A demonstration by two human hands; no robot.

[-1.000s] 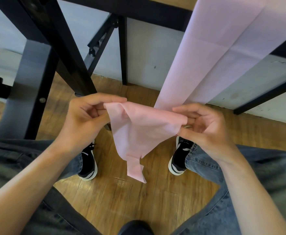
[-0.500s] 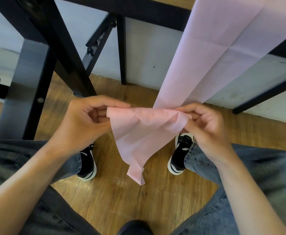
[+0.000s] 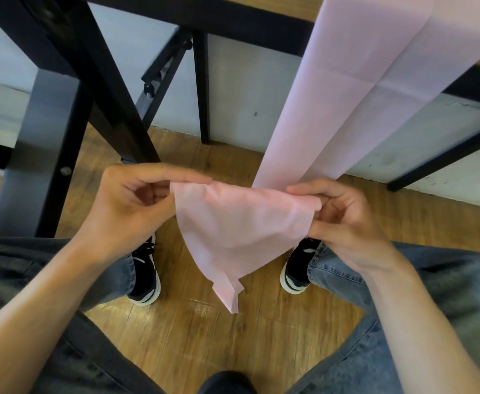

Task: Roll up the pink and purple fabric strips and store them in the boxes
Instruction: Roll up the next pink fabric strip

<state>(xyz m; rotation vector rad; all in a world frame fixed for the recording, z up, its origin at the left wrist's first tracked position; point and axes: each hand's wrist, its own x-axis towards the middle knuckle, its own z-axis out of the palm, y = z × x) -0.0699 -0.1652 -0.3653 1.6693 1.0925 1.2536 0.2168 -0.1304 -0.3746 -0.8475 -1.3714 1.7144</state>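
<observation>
We pinch the loose end of the pink fabric strip [image 3: 241, 223] between thumb and curled fingers on both sides: the left hand [image 3: 130, 203] grips its left corner, forefinger stretched along the top edge, and the right hand [image 3: 344, 217] grips its right corner, thumb laid over the fold. Between our hands the cloth is held crosswise, and below them it sags into a crumpled triangle whose tip hangs over the wooden floor [image 3: 193, 345], between our two black shoes [image 3: 145, 271]. From our right fingers the strip climbs away to the far right as a long flat band, creased lengthwise and across, and passes over the edge of the table [image 3: 261, 7] at the top of the view. Our forearms come in from the near corners, and our knees in blue jeans [image 3: 420, 302] spread to either side. On the far left stand the black table legs [image 3: 102, 81], with a pale wall [image 3: 247, 89] behind them.
</observation>
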